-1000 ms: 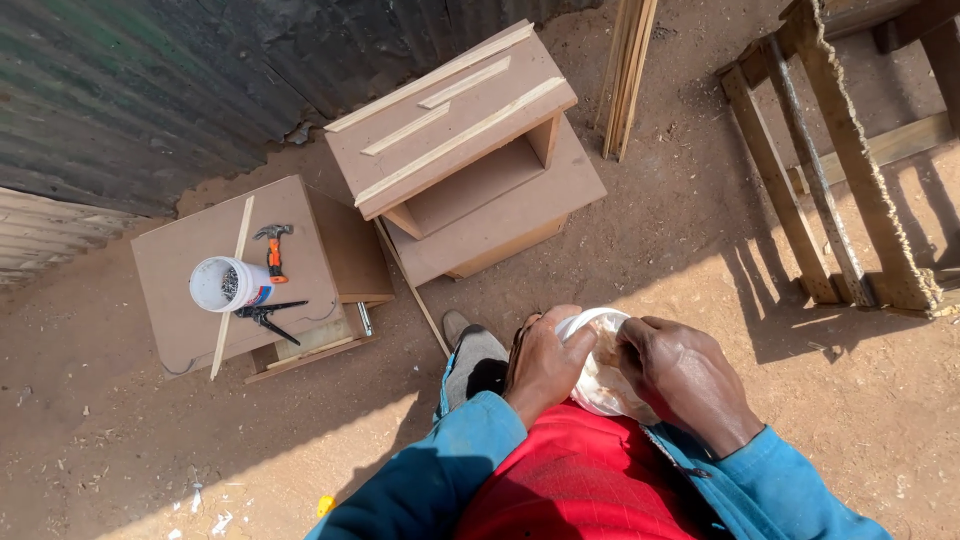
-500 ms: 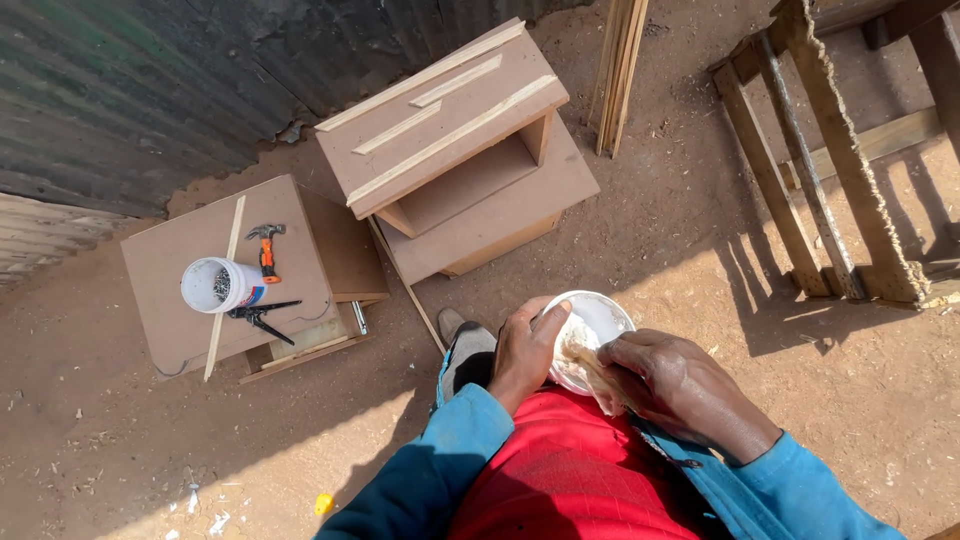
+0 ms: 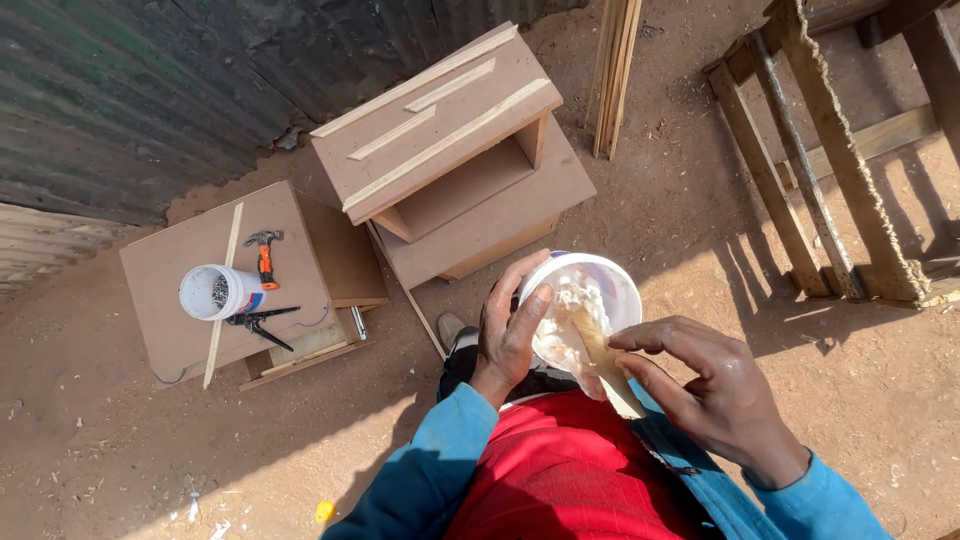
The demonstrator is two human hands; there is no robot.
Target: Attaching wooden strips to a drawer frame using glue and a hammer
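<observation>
My left hand (image 3: 507, 333) grips the near side of a small white tub (image 3: 590, 290) holding white paste. My right hand (image 3: 705, 385) pinches a flat wooden stick (image 3: 605, 362) smeared with paste, its far end dipped into the tub. Both hands are held close to my red top and blue sleeves. On the dirt ahead stands a brown board cabinet (image 3: 455, 150) with pale wooden strips on its top face.
A smaller board box (image 3: 215, 275) at left carries a white cup of nails (image 3: 212, 292), an orange-handled hammer (image 3: 265, 255), black pliers (image 3: 258, 322) and a thin strip. A corrugated metal wall runs along the left. Wooden slats lean at top centre; a timber frame (image 3: 810, 160) lies right.
The tub has tilted so its white contents show, and my right hand has pulled back to the right with the stick dipping into the paste.
</observation>
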